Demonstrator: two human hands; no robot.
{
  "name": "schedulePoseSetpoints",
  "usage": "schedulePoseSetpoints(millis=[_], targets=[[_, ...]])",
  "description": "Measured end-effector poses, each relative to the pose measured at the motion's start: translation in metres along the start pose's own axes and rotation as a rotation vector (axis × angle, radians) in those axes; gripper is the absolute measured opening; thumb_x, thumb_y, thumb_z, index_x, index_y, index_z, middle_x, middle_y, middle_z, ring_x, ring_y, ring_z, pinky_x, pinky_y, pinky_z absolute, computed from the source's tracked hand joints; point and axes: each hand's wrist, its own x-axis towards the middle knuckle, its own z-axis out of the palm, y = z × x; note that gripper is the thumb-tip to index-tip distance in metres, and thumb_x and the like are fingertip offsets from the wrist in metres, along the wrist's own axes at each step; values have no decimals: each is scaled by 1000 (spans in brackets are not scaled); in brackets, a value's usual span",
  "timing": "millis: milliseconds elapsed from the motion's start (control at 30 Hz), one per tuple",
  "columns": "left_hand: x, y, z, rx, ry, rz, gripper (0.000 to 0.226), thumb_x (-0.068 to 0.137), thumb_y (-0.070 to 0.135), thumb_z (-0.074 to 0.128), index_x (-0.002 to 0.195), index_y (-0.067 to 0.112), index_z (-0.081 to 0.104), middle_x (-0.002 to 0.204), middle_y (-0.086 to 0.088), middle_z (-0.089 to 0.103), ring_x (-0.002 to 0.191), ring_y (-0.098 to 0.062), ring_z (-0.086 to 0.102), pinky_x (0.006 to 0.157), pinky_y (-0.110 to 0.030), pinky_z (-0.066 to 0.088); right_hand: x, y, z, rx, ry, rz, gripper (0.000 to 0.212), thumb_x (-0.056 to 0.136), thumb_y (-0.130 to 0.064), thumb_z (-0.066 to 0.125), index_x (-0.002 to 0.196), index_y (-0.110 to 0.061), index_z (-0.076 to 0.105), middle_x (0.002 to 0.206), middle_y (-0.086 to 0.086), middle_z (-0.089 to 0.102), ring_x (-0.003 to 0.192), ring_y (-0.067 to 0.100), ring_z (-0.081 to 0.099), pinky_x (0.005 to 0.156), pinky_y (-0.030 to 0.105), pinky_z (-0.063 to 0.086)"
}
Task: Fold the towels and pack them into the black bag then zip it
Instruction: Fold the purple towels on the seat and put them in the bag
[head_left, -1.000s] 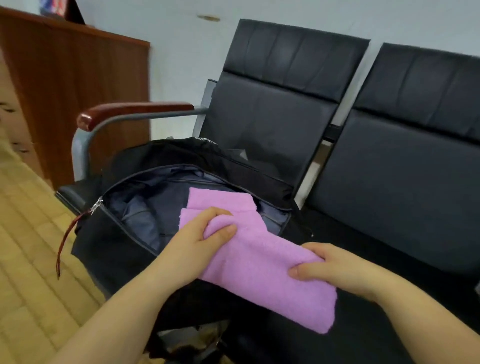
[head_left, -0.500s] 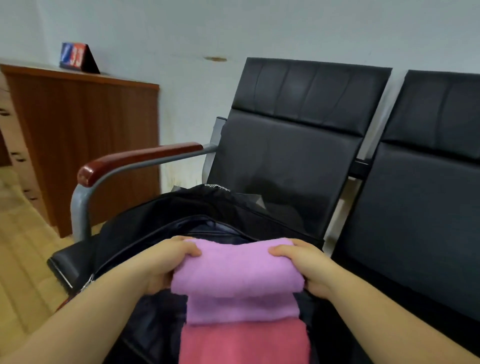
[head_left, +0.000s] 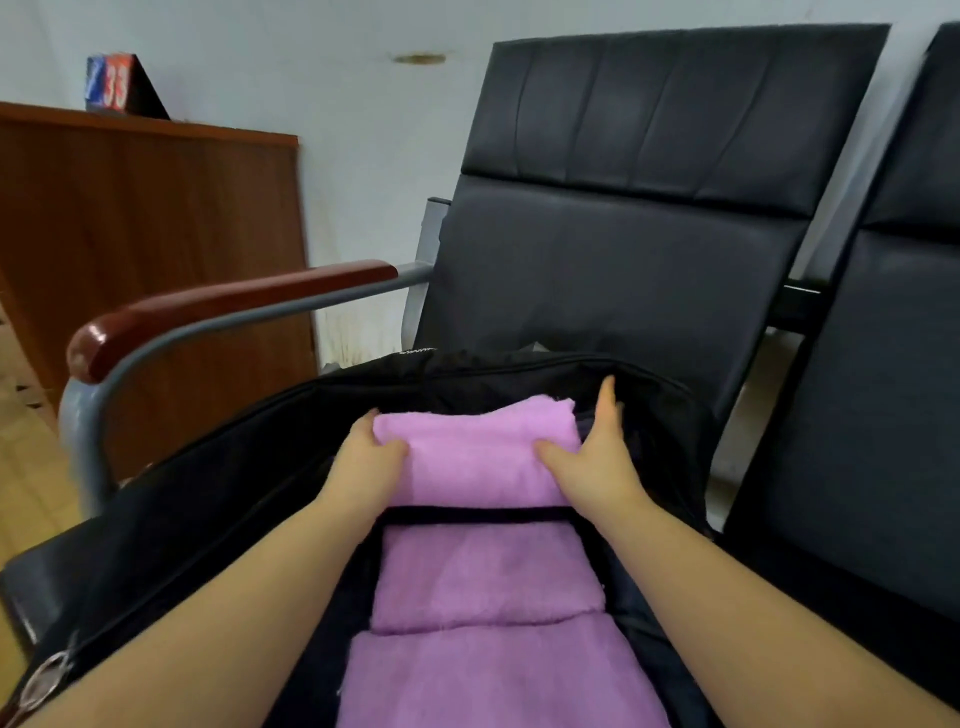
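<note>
Both hands, left hand (head_left: 363, 462) and right hand (head_left: 597, 457), hold a folded purple towel (head_left: 478, 457) inside the black bag (head_left: 208, 467).

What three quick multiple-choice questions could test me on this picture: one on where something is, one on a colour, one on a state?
1. Where does the black bag lie?
A. on the chair seat
B. on the floor
C. on the wooden counter

2. What colour is the folded towel between the hands?
A. white
B. purple
C. green

3. How is the bag's main opening?
A. zipped shut
B. open
C. tied with string

Answers: 1 A, the bag rests beside the armrest in front of the backrest. 2 B, the towel is plainly purple. 3 B, the left hand and right hand hold the towel inside the gaping opening.
</note>
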Motion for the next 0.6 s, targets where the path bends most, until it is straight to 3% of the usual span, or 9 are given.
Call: schedulePoseSetpoints(millis=[67, 133, 267, 400, 467, 500, 567, 600], targets=[[1, -8, 9, 84, 36, 34, 61, 90, 3, 48, 148, 5, 28, 149, -13, 35, 136, -26, 35, 109, -27, 26, 5, 10, 9, -68, 17, -41, 93, 89, -10, 61, 152, -28, -6, 160, 6, -14, 143, 21, 23, 89, 12, 25], [1, -18, 17, 158, 52, 78, 65, 93, 1, 47, 151, 9, 17, 153, -17, 25, 140, -27, 28, 110, -23, 19, 5, 23, 16, -167, 36, -91, 88, 90, -10, 61, 152, -25, 1, 159, 9, -18, 143, 23, 25, 93, 13, 29], [5, -34, 25, 259, 6, 10, 73, 91, 4, 52, 152, 19, 15, 145, -24, 34, 130, -34, 41, 105, -28, 29, 1, 40, 22, -353, 12, -100, 80, 89, -15, 64, 151, -19, 14, 158, 12, -19, 131, 31, 45, 96, 28, 41], [3, -35, 17, 378, 51, 61, 61, 95, 10, 48, 150, 18, 22, 144, -23, 34, 128, -37, 41, 104, -35, 31, -6, 40, 20, -601, 28, -71, 77, 92, -31, 59, 152, -26, 10, 157, 10, -24, 118, 31, 54, 91, 34, 48], [-4, -31, 13, 558, 14, 49, 60, 98, 23, 45, 151, 20, 16, 145, -22, 32, 128, -39, 41, 103, -38, 33, -13, 36, 20, -723, 88, -93, 70, 91, -26, 61, 149, -25, 22, 159, 16, -6, 123, 31, 48, 95, 38, 43], [-8, -28, 12, 724, -11, 37, 61, 99, 33, 43, 151, 18, 13, 146, -21, 30, 129, -39, 40, 103, -39, 34, -17, 35, 21, -767, 132, -164, 65, 85, -19, 65, 143, -22, 36, 156, 19, 15, 119, 32, 51, 93, 40, 44], [-17, -21, 9, 1118, -37, 50, 64, 99, 46, 34, 150, 12, 14, 146, -17, 30, 129, -35, 38, 102, -40, 36, -25, 30, 27, -793, 125, -389, 42, 68, -14, 75, 109, -15, 67, 118, 14, 60, 89, 31, 62, 72, 40, 52], [-21, -18, 9, 1267, -42, 75, 63, 100, 47, 30, 149, 9, 17, 145, -16, 31, 129, -33, 38, 101, -40, 37, -30, 27, 29, -805, 56, -470, 28, 68, -22, 71, 95, -15, 72, 99, 9, 66, 79, 29, 63, 66, 39, 55]])
